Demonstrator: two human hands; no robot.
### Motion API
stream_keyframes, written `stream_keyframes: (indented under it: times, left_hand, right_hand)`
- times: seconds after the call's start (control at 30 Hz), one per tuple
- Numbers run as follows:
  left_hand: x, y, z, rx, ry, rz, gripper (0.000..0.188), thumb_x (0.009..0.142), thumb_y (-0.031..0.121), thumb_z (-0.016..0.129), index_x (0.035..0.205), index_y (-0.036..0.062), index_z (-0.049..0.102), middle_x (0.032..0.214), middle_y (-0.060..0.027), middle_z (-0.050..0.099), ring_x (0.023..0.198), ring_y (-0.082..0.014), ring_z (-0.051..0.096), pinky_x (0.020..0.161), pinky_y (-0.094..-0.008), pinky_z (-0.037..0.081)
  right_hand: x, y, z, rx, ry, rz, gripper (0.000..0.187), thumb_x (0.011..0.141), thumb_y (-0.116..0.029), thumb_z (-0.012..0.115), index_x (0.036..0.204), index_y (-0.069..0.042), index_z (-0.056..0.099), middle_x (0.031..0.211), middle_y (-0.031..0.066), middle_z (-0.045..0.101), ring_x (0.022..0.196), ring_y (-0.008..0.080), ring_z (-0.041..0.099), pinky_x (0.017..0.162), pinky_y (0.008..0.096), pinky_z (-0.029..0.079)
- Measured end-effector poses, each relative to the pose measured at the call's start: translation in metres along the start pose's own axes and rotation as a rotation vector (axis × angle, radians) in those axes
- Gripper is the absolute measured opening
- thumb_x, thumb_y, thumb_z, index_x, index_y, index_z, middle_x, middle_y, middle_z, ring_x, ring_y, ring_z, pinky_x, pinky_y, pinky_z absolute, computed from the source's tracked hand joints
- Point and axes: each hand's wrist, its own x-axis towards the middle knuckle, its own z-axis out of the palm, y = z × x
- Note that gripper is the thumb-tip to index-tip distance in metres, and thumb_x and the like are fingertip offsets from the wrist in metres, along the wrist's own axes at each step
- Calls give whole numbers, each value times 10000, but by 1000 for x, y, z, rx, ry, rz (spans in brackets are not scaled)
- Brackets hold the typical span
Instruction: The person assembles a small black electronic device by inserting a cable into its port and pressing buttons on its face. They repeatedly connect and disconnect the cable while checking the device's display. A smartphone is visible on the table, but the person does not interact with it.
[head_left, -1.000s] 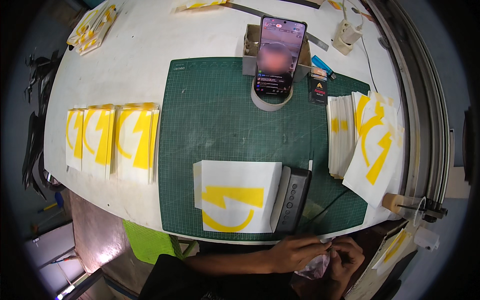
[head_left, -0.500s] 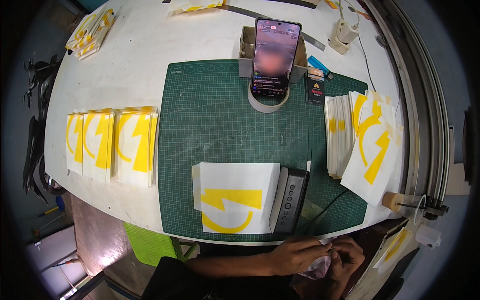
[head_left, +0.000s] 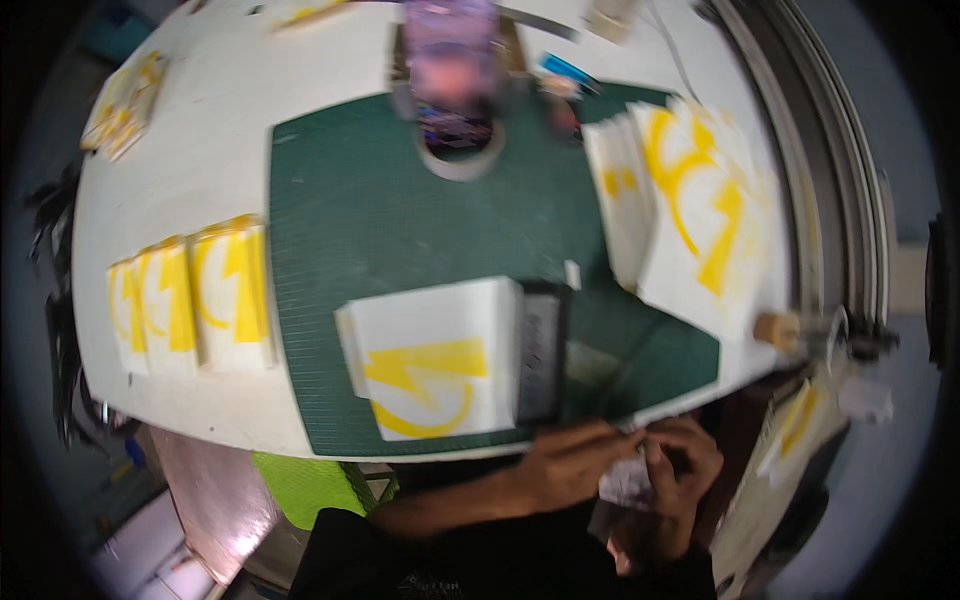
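My left hand [head_left: 572, 466] and my right hand [head_left: 686, 462] meet just off the front edge of the table, low and right of centre. Between them hangs a small crumpled bag of clear, pinkish plastic [head_left: 625, 482], which my right hand grips. The fingertips of my left hand are pinched together close to it; blur hides what they hold. Behind my left hand, a white paper envelope with an open flap and a yellow print [head_left: 430, 330] lies on the green cutting mat [head_left: 400, 220]. A black device with a row of buttons [head_left: 541, 350] touches the envelope's right side.
Stacks of yellow-printed envelopes [head_left: 228, 290] stand at the left; more printed papers [head_left: 690, 220] pile up at the right. At the back, a phone [head_left: 452, 60] leans on a box above a tape roll [head_left: 462, 170], near a blue lighter [head_left: 570, 72]. A clear cup [head_left: 795, 330] sits at the right edge.
The whole view has swung and blurred, so the table things sit further left and higher. My hands stay together at the plastic bag, their fingers slightly shifted.
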Motion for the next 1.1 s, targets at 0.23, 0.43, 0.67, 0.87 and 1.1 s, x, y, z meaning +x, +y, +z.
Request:
stream_keyframes:
  times: [0.23,0.43,0.67,0.87,1.1]
  left_hand:
    - [13,16,-8,-64,123,102,330,755,-50,830,1074,-24,749,884,-134,705,720,-205,712,583,-283,576]
    - [6,29,-9,-155,46,127,275,769,-83,807,1033,-55,740,907,-156,725,792,-251,750,663,-303,628]
    - [-11,31,-3,-258,85,218,222,751,-96,813,952,-63,723,883,-171,733,828,-300,762,767,-399,664]
    - [-10,34,-2,-255,71,263,268,733,-64,842,966,-57,711,869,-161,729,837,-318,761,776,-428,668]
    - [-9,35,-3,-240,64,262,282,728,-64,842,980,-50,716,888,-165,737,835,-313,762,752,-394,670]
  right_hand:
    - [9,-25,-3,150,-72,-227,284,794,58,736,1075,99,715,976,233,718,856,260,730,743,304,574]
    - [-9,-33,-12,138,-68,-325,251,799,58,736,1041,121,704,952,241,702,808,271,716,686,307,570]
    - [-20,-39,-10,247,-32,-399,231,757,64,748,980,117,717,934,226,707,776,281,711,655,323,570]
    - [-22,-39,-10,267,-18,-427,253,713,74,755,961,111,729,918,217,711,764,275,711,646,322,569]
    - [-22,-36,-10,281,-7,-427,247,704,72,755,949,99,741,891,199,714,741,251,709,614,310,552]
